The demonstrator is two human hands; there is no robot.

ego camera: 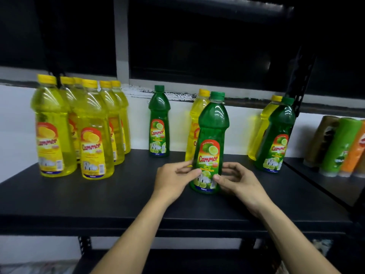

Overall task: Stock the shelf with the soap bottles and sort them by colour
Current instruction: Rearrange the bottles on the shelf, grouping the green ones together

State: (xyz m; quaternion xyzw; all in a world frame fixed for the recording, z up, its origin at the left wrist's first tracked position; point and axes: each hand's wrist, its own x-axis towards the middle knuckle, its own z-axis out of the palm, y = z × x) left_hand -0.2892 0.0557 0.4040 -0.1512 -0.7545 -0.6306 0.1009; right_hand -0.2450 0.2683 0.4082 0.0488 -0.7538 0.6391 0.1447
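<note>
The left hand (175, 175) and right hand (235, 178) clasp the front green bottle (212, 135) low on its label, upright on the shelf (98, 194); best slid beside the lone green bottle (159, 123), clear of the yellow bottle (197, 115) behind.

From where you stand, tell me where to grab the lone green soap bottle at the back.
Probably round its tapered shoulder just below the cap, coming from the front: the lone green soap bottle stands upright with nothing touching either side.
</note>
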